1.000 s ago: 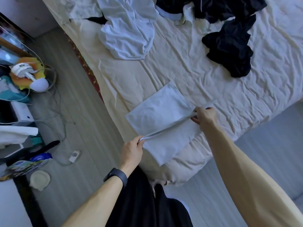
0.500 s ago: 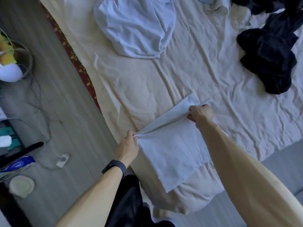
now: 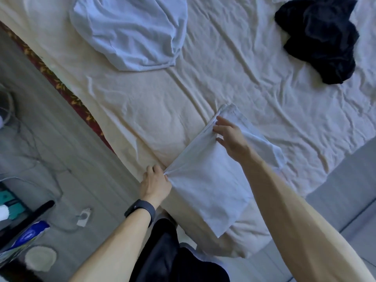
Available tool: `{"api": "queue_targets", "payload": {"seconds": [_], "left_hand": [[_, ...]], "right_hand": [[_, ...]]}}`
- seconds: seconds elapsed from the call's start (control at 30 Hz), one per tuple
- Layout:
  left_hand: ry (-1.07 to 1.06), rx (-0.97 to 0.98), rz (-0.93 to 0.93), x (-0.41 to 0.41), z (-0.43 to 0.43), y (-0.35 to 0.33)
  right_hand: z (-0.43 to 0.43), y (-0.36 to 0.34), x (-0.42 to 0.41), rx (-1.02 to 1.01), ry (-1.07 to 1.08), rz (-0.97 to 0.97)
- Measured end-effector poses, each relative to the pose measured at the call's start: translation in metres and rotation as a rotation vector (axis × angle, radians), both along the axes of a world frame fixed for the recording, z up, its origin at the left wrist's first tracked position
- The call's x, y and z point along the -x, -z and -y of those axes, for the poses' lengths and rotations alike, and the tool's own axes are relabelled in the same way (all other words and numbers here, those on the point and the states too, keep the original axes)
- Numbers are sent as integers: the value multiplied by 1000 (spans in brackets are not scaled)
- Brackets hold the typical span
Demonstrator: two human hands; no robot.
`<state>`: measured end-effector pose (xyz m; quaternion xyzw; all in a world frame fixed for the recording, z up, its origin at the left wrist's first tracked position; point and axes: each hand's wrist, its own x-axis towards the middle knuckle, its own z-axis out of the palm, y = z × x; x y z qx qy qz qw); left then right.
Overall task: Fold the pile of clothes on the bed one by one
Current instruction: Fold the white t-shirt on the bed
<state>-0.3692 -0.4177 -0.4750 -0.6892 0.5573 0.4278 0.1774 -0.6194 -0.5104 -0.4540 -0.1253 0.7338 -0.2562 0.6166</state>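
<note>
The folded shirt [image 3: 203, 190] lies at the near corner of the bed [image 3: 158, 110], its lower tip just over the bed's rounded edge. The left hand [image 3: 155, 184] pinches the shirt's left corner tight, so creases fan out from that point. The right hand [image 3: 230, 137] is wide, its fingers [image 3: 221, 120] spread and only touching the far folded edge. To finish this fold well, I would lay the top layer down with its edges matched, let the left pinch go slack so the creases drop out, then sweep a flat palm outward from the middle. The left hand sits right at the bed's side, with the floor below, so the shirt is better slid inward than pulled toward the body. Bare sheet opens ahead; the blue shirt [image 3: 130, 31] and black clothes [image 3: 319, 37] lie well apart at the far side, unfolded.
</note>
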Motion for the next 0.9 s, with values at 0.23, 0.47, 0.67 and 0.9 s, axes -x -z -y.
{"api": "queue_targets", "payload": {"seconds": [0.23, 0.47, 0.67, 0.9], "left_hand": [[-69, -251, -137, -6, 24, -14], [-90, -343, -202, -4, 34, -14], [8, -241, -267, 0, 31, -27], [83, -6, -435, -13, 33, -103]], "right_hand": [[-166, -47, -10, -158, 491, -491], [-284, -35, -72, -356, 534, -318], [-296, -18, -79, -254, 623, -200], [-305, -69, -110, 64, 938, -138]]}}
